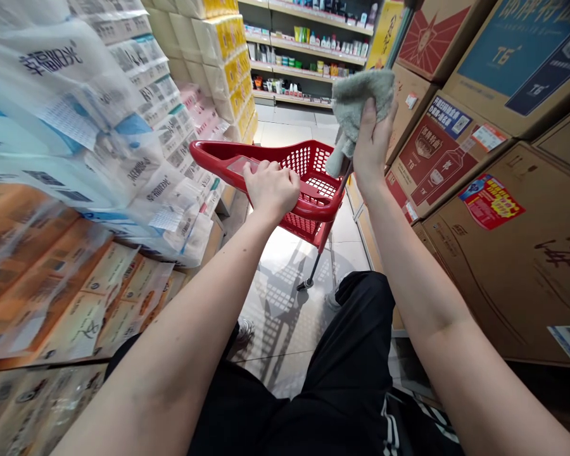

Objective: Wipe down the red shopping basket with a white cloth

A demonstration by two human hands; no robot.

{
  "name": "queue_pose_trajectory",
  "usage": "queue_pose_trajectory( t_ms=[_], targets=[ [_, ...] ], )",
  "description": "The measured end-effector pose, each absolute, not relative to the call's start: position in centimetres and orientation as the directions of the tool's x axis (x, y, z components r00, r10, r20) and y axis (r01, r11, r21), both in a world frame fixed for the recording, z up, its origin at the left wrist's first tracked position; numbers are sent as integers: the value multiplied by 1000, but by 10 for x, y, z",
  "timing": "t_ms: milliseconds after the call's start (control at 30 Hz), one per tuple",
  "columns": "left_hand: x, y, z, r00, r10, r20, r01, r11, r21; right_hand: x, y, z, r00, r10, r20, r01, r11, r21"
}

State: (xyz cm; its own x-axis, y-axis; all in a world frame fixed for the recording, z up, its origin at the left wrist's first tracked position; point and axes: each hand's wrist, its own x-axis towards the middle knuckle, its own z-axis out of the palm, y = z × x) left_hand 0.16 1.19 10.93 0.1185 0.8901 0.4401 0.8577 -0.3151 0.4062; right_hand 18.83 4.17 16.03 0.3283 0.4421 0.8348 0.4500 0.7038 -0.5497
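Observation:
My left hand is closed over the handle of a red plastic basket cart with lattice sides. The cart is tilted, and a dark leg with a small wheel reaches down to the floor. In my right hand is a grey-green cloth, bunched up beside the cart's right rim. My thumb presses on the cloth, whose lower end hangs toward the rim. Whether that end touches the cart, I cannot tell.
Wrapped paper packs are stacked along my left, with orange packs lower down. Cardboard cartons rise close on my right. Ahead, across the tiled floor, stand shelves of small bottles.

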Motion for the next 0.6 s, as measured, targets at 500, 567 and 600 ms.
queue_pose_trajectory(
  t_ms=[500,567,600],
  targets=[
    [-6,18,106,122,869,480,887,-313,341,172,-7,55,208,803,558,436,435,-788],
    [-6,18,106,114,874,473,885,-305,350,170,-10,56,193,808,556,461,425,-779],
    [-6,18,107,113,875,470,883,-305,356,168,-11,56,200,799,568,473,428,-770]
  ],
)
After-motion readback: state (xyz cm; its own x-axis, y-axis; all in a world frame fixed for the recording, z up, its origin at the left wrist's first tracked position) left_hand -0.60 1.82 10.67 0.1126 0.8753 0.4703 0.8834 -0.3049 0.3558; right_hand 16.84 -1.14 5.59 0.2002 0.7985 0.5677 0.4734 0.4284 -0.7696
